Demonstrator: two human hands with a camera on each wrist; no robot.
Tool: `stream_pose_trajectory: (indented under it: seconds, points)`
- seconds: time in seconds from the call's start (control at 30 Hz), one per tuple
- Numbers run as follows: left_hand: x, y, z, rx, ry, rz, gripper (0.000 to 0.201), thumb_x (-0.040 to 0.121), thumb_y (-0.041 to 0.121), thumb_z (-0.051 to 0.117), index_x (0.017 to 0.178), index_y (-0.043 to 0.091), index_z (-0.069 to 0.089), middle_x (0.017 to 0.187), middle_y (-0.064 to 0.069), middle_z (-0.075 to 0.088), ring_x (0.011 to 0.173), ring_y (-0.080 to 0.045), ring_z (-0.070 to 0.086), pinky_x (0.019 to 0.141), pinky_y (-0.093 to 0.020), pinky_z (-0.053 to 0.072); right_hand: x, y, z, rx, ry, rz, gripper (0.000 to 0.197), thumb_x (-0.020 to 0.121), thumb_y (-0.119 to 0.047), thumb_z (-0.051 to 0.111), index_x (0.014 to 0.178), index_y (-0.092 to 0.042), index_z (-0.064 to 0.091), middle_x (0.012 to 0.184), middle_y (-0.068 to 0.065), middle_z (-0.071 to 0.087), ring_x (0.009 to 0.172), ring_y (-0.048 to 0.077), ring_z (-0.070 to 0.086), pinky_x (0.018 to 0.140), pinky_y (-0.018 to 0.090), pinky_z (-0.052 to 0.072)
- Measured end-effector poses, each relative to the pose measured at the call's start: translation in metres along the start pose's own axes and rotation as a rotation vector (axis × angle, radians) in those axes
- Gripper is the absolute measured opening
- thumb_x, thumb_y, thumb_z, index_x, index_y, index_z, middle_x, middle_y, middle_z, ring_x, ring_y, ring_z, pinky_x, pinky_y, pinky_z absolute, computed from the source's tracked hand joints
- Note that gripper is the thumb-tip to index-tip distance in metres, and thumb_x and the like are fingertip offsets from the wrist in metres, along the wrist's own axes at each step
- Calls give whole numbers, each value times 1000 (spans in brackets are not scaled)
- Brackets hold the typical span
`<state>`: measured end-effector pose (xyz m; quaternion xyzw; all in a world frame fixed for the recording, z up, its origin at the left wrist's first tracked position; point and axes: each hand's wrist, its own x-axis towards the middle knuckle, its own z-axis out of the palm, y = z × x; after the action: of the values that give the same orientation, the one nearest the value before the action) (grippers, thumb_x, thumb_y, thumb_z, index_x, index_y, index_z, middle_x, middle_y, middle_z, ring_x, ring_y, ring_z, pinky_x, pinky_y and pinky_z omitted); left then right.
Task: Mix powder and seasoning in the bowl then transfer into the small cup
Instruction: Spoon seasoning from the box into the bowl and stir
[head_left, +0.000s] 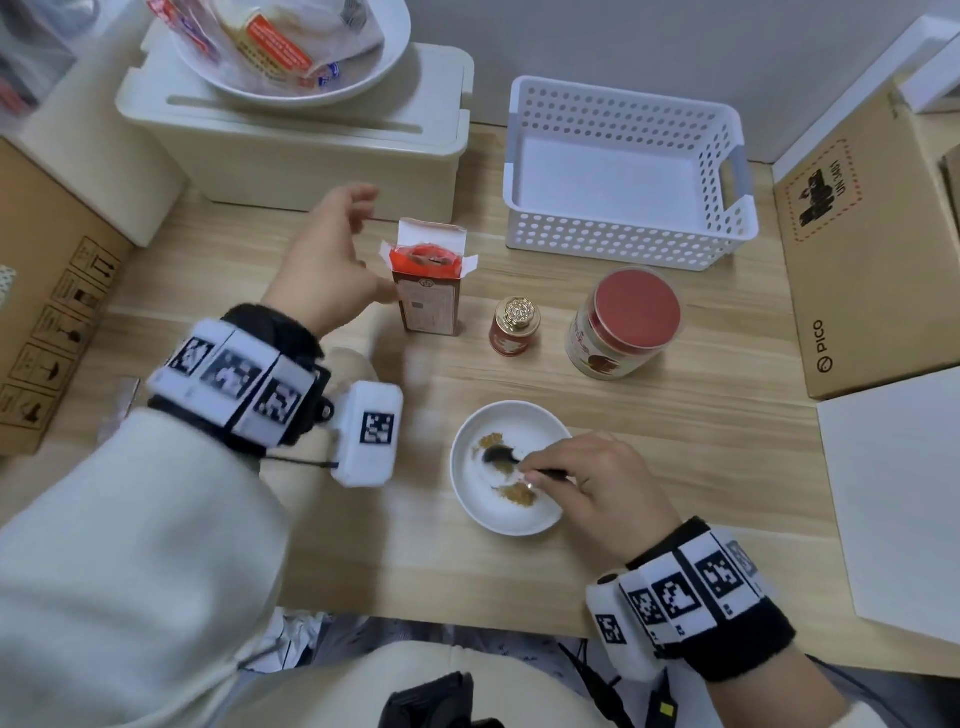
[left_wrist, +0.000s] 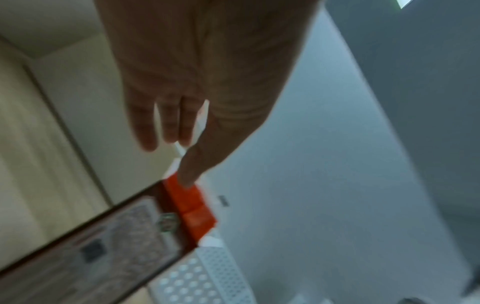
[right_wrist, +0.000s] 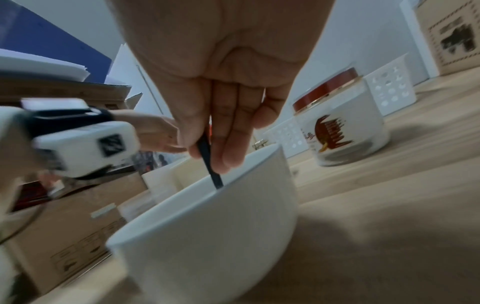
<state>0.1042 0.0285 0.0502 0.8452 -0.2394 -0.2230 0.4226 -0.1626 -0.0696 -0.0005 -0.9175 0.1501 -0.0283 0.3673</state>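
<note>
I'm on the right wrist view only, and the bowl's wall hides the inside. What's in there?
Observer: Brown powder lies in two separate patches on the bowl's white bottom, not blended yet.
Operator: Where's the spoon's head?
Observer: The spoon lies between the patches, its handle pinched by the right hand.
Operator: The left hand is half hidden for me. Is it holding anything?
Observer: No. The left hand has its fingers spread and its thumb at the side of an upright carton whose top flaps stand open.
</note>
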Motion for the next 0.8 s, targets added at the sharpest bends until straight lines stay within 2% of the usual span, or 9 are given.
stream_pose_trajectory:
  seconds: [0.07,0.1,0.23,0.37,0.47,0.57,0.67,0.73,0.8]
  points:
    - [-29,14,-7,-99,135,166,59,71,-1,71,120,22,48,122,-2,54,107,-8,51,83,-22,48,-2,2,-4,3,79,31,24,82,-35,52,80,-22,72,75,-10,72,72,1,53,72,14,32]
    - [-46,20,-9,-193,114,220,46,73,2,68,111,24,52,112,1,58,98,-5,54,79,-18,48,-3,2,-5,20,77,40,23,82,-35,54,79,-22,72,75,-11,72,73,-1,51,73,13,32]
    - [-92,16,14,-401,-312,161,30,80,-6,58,93,21,61,86,8,66,77,0,59,71,-14,50,-4,-4,3,7,-44,-5,25,82,-37,52,87,-24,72,80,-10,73,78,4,55,81,7,31]
    - [-110,-23,53,-133,-413,89,33,83,-1,60,100,28,57,104,1,59,83,-5,58,74,-13,46,-4,-3,-6,-34,102,28,27,81,-34,50,78,-20,72,74,-7,73,76,0,52,74,11,31]
    - [-111,-44,66,65,-442,20,40,84,8,61,118,22,47,114,1,46,82,-2,50,68,-3,40,-6,-9,-4,15,-19,33,23,80,-35,55,80,-22,73,74,-7,73,72,-8,52,72,5,35]
    - [-109,-50,71,-116,-573,-183,54,84,0,55,131,20,37,118,-4,46,88,-12,57,57,-15,52,1,-15,5,-26,-28,17,19,81,-30,56,84,-21,73,76,-5,74,73,7,57,80,1,30]
    - [-111,-49,71,-309,-680,-377,55,89,-1,44,133,29,33,110,9,51,84,-13,60,58,-32,58,5,-12,-6,-63,154,77,13,79,-18,61,82,-14,74,73,0,74,76,1,53,75,-7,28]
    - [-113,-52,72,-358,-714,-423,53,91,3,41,134,33,32,115,10,52,90,-8,60,65,-36,59,0,-12,-14,-58,105,158,11,82,-17,63,81,-15,74,70,0,73,62,-3,54,66,0,35]
    - [-114,-57,74,-434,-696,-459,52,91,4,41,134,33,35,123,5,51,96,-9,60,69,-39,60,-1,-19,-11,-2,-52,188,14,84,-24,60,81,-19,74,71,-1,73,59,4,58,62,14,40]
